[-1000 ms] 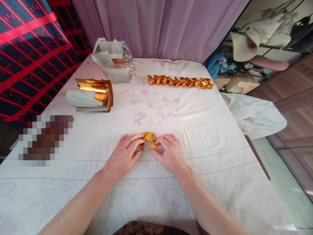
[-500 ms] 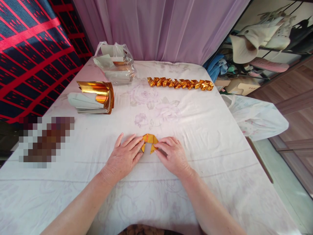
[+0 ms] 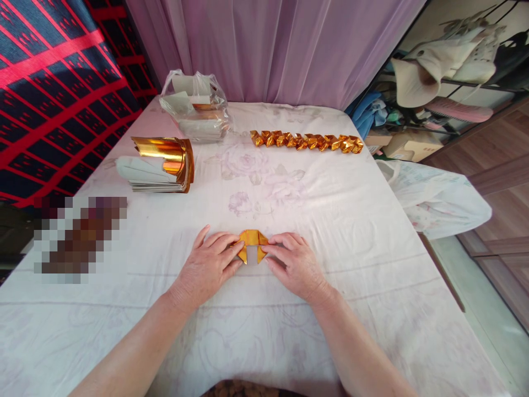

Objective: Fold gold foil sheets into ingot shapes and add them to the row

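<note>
A folded piece of gold foil paper [image 3: 252, 237] lies on the cloth in front of me, bent into an arch with two pointed ends toward me. My left hand [image 3: 206, 259] is on its left side, fingertips closed on the left fold. On the other side, my right hand [image 3: 295, 264] pinches the right fold between thumb and fingers. Beyond them, a row of folded gold foil pieces [image 3: 308, 141] stretches across the back right of the table. A stack of gold foil paper sheets [image 3: 163, 165], curled over with white backs showing, stands at the left.
A clear plastic bag [image 3: 198, 110] with paper sheets stands at the back left. Purple curtains [image 3: 264, 49] hang behind the table. A pixelated patch covers something at the left. Shelves at the right hold a white hat [image 3: 417, 80]; below them is a white cloth-covered shape [image 3: 444, 198].
The left fingers have shifted slightly outward, showing more of the left fold. The two pointed ends now appear more even and face me. The view has moved a little.
</note>
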Demonstrator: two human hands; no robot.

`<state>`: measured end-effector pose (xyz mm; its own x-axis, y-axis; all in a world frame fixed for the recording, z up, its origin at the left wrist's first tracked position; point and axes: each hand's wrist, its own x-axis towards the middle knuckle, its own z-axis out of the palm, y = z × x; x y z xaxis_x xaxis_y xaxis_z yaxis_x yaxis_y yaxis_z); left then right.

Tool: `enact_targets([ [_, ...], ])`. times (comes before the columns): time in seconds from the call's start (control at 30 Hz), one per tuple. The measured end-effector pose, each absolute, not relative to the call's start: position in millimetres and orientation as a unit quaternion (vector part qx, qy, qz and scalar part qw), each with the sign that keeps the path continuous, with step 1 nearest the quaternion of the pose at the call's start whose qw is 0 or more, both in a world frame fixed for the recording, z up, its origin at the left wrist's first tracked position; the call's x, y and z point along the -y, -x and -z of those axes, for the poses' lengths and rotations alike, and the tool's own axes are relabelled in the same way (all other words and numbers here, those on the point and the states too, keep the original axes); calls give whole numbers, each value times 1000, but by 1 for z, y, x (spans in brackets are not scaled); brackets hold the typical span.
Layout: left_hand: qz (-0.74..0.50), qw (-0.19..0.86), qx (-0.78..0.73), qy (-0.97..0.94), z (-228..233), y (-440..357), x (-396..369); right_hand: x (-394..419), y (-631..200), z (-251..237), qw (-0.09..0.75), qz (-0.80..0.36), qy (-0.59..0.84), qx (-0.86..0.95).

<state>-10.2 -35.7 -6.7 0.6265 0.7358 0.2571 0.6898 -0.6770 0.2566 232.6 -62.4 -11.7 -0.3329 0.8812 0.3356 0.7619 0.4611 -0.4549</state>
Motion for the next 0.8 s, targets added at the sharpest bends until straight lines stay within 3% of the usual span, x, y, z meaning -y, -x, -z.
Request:
enact_targets([
  [0.4,-189,-1,-389,-901,-5,2,45,64,-230,8,281,-93,497,816],
  [0.57,-184,46,-339,-921,1,-13,64,62,-232,11,293,-112,501,806],
  [0.8,-188,31,-346,-919,11,-20,70,57,-223,16,297,-122,558,766],
])
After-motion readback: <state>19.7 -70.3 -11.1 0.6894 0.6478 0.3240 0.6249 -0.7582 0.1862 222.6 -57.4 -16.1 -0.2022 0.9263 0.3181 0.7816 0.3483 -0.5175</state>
